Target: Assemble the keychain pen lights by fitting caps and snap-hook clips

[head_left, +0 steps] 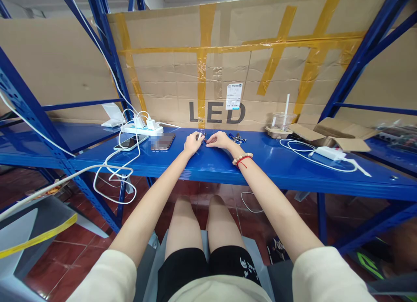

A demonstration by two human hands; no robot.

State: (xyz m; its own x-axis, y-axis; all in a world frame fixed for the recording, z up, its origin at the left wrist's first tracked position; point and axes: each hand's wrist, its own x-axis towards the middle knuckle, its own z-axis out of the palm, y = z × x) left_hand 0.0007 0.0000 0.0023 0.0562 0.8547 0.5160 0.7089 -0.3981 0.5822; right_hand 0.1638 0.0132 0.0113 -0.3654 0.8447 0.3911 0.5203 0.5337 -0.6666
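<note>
My left hand point(192, 144) is above the blue shelf top point(176, 160), its fingers curled round a small, partly hidden object that looks pale and metallic. Just to its right, my right hand point(220, 140) has thumb and fingertips drawn together close to the same spot. What lies in that pinch is hidden or too small to make out. Small dark bits show between the two hands. Several small shiny metal pieces point(237, 138) with blue parts lie beside my right hand.
A phone point(163, 141) and a second phone point(130, 142) lie left, near a white power strip point(143, 129) with tangled cables. To the right stand a clear cup with a straw point(282, 121), an opened carton point(339, 130) and a white adapter point(330, 153). Cardboard point(169, 84) walls the back.
</note>
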